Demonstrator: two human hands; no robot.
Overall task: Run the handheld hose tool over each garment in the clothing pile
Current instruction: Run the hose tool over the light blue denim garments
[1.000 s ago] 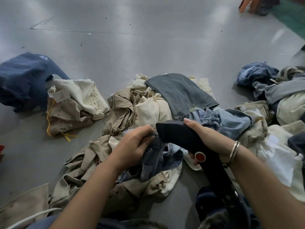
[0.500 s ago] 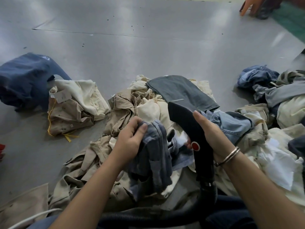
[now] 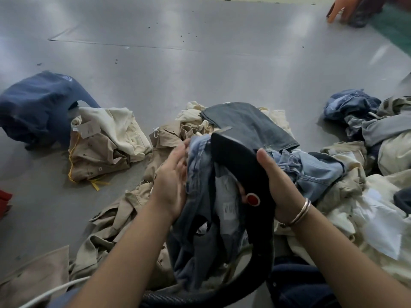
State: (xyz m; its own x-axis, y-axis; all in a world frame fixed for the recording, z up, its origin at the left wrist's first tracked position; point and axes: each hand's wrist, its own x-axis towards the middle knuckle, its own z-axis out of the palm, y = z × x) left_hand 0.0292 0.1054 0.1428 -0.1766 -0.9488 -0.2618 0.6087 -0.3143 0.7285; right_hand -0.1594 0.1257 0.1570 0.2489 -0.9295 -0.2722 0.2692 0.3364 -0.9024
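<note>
A blue denim garment [image 3: 201,210] hangs lifted in front of me, and my left hand [image 3: 172,181] holds its upper left edge with the fingers against the cloth. My right hand [image 3: 278,185] grips the black handheld hose tool [image 3: 235,161], which has a red button [image 3: 253,199]. The tool's flat head lies against the top of the denim garment. Its black ribbed hose [image 3: 200,295] curls along the bottom. Below lies the clothing pile [image 3: 169,138] of beige, cream and grey garments on the grey floor.
A folded beige and cream stack [image 3: 104,145] and a dark blue garment [image 3: 37,105] lie at left. More denim and pale clothes [image 3: 364,121] are heaped at right. Another person's hand [image 3: 338,7] shows at the top right. A white cable [image 3: 51,292] runs bottom left.
My left hand has lifted the denim garment higher off the pile. My right hand has swung the hose tool upright and pressed its head against the garment's top.
</note>
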